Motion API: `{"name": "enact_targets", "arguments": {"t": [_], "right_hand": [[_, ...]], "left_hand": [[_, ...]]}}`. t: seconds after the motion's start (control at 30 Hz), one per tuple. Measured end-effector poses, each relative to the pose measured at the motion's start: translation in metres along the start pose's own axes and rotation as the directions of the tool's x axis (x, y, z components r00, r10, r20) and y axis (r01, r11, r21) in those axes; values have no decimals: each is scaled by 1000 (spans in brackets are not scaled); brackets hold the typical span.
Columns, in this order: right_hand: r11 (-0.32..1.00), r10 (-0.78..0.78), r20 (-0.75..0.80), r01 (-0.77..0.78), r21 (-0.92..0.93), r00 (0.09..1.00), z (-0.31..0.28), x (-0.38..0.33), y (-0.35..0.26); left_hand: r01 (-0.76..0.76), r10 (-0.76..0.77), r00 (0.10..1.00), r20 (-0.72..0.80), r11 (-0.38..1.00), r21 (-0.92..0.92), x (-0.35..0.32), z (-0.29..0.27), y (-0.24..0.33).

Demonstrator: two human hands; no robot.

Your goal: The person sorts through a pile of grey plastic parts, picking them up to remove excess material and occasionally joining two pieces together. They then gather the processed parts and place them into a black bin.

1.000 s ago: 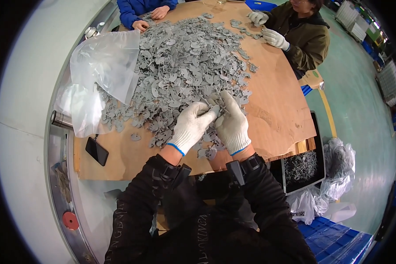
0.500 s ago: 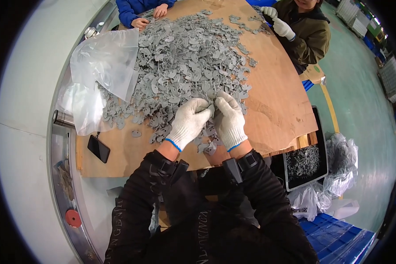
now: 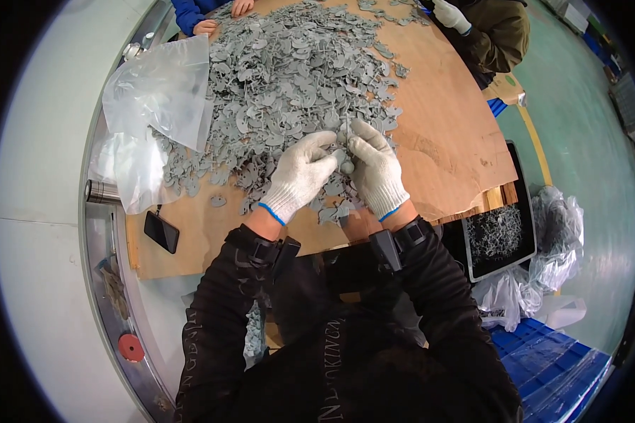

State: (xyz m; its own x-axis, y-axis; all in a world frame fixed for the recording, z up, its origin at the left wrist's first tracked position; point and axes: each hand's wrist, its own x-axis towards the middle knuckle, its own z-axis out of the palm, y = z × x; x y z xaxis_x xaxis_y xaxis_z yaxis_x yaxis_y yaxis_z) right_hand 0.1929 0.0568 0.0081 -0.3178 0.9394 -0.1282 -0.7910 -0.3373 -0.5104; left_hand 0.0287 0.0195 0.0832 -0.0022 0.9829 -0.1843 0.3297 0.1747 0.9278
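A large heap of flat, curved grey plastic parts (image 3: 289, 77) covers the middle of the wooden table (image 3: 451, 141). In front of its near edge, my white-gloved hands are close together. My left hand (image 3: 302, 173) is closed, its thumb and fingers pinching at a small grey plastic part (image 3: 346, 166). From the other side my right hand (image 3: 375, 162) grips the same part, with a thin grey stem showing between its fingers. The gloves hide most of the piece. A few loose grey parts lie on the wood below my hands.
A clear plastic bag (image 3: 159, 92) covers the heap's left side, beside a metal flask (image 3: 102, 191) and a black phone (image 3: 161, 232). At right, a black tray (image 3: 499, 236) holds thin grey scraps. Two co-workers sit across, one with a blue sleeve (image 3: 188, 15), one with a white glove (image 3: 450, 15).
The view has shifted, so the table's far side sits higher in the picture. My hands have drawn slightly apart, and more of the grey part shows between them.
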Motion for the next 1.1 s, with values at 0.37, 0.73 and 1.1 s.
{"name": "enact_targets", "arguments": {"t": [0.37, 0.73, 1.1], "right_hand": [[971, 194, 42, -198, 136, 980, 6, -5, -15], [994, 97, -12, -96, 58, 995, 1, 0, -13], [990, 64, 66, -72, 119, 996, -22, -48, -74]], "left_hand": [[84, -110, 959, 260, 990, 110, 1, -26, 12], [47, -46, 943, 330, 999, 7, 0, -18, 10], [49, -46, 971, -233, 999, 5, 22, -59, -14]]}}
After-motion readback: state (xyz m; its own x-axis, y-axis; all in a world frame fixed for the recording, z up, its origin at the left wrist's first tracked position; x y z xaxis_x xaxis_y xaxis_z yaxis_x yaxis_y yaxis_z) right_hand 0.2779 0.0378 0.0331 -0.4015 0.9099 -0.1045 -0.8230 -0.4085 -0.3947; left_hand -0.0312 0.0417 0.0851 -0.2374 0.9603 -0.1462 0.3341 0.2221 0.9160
